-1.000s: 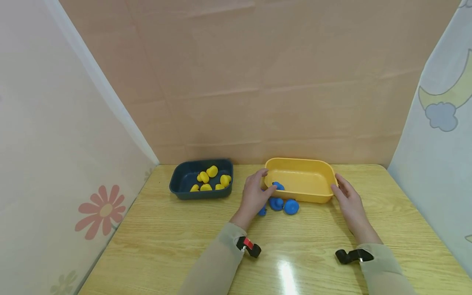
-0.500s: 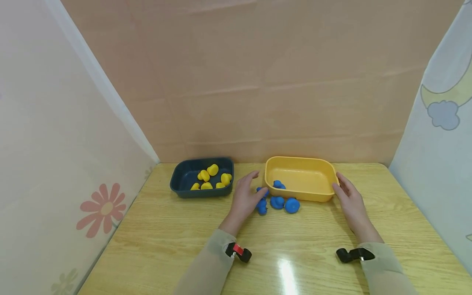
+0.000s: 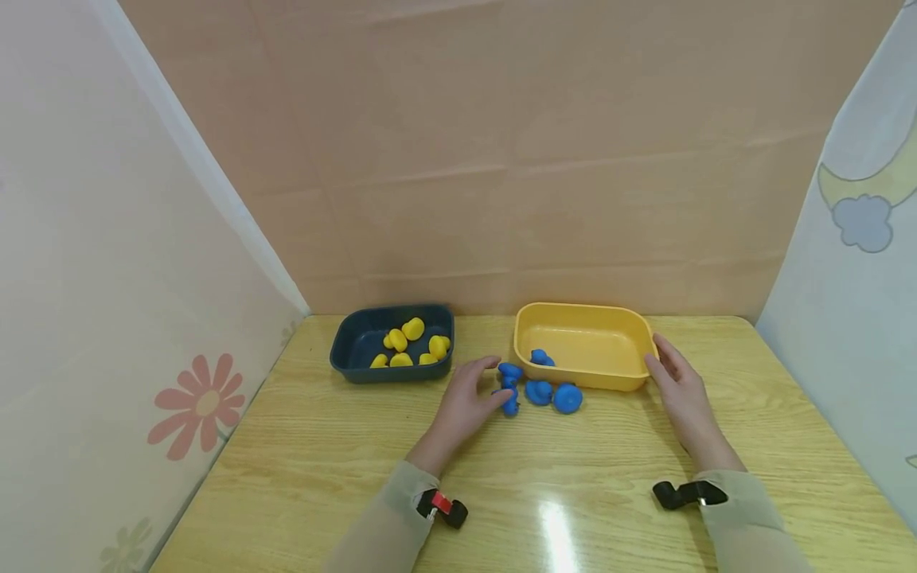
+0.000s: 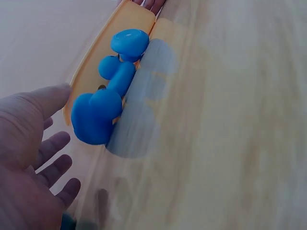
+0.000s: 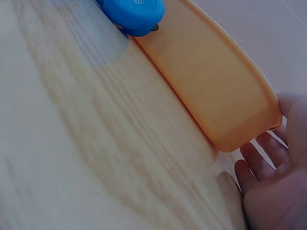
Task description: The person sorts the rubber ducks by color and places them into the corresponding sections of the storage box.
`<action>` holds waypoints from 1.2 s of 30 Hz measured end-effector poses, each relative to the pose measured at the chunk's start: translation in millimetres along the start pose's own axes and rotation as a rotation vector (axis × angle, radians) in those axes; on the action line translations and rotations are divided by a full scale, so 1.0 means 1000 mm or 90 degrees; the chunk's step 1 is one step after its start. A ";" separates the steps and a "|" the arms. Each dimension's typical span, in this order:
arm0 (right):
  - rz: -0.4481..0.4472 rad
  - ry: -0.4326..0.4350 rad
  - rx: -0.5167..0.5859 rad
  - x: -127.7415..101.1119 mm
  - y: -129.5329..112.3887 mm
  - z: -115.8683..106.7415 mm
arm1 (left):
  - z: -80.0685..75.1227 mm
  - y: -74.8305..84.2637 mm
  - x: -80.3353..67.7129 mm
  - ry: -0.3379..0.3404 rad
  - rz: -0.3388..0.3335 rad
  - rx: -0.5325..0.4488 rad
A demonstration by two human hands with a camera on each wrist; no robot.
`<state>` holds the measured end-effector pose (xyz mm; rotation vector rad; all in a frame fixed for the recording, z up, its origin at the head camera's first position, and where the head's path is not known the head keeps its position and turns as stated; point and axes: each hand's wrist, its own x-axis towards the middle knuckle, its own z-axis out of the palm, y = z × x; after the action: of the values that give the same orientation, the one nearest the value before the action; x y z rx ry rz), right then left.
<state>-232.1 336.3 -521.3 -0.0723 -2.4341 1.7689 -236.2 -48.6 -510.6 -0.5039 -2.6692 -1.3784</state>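
A yellow tray [image 3: 609, 350] stands at mid-table with one blue toy [image 3: 540, 357] inside. Several more blue toys [image 3: 539, 391] lie on the wood against its front left corner. My left hand [image 3: 481, 388] is open beside them, its fingertips at the leftmost blue toy [image 3: 510, 406]. In the left wrist view the spread fingers [image 4: 53, 163] sit just short of a blue toy [image 4: 96, 117]. My right hand [image 3: 662, 362] rests open against the tray's right end; the right wrist view shows that hand [image 5: 273, 182] at the tray's corner [image 5: 225, 96].
A dark blue tray [image 3: 347, 358] holding several yellow toys [image 3: 412, 329] stands left of the yellow one. Fabric walls close in the back and both sides. The wooden table [image 3: 559, 493] lies bare in front of the hands.
My left hand has let go of the yellow tray's left rim and drawn back toward me and leftward, beside the blue toys. The right hand has stayed at the tray's right end.
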 end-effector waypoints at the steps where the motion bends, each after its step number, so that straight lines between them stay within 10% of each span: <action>1: 0.001 0.000 -0.001 0.000 0.000 0.000 | -0.001 -0.003 -0.002 -0.008 -0.003 -0.004; 16: 0.003 -0.002 0.004 0.000 -0.002 0.001 | -0.007 -0.024 -0.005 -0.097 0.002 0.022; 36: 0.006 -0.006 -0.002 -0.002 -0.002 0.000 | -0.006 -0.025 -0.007 -0.077 0.018 0.031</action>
<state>-230.4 335.3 -519.2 -0.0750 -2.4478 1.7731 -238.5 -68.1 -528.0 -0.6368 -2.7711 -1.3117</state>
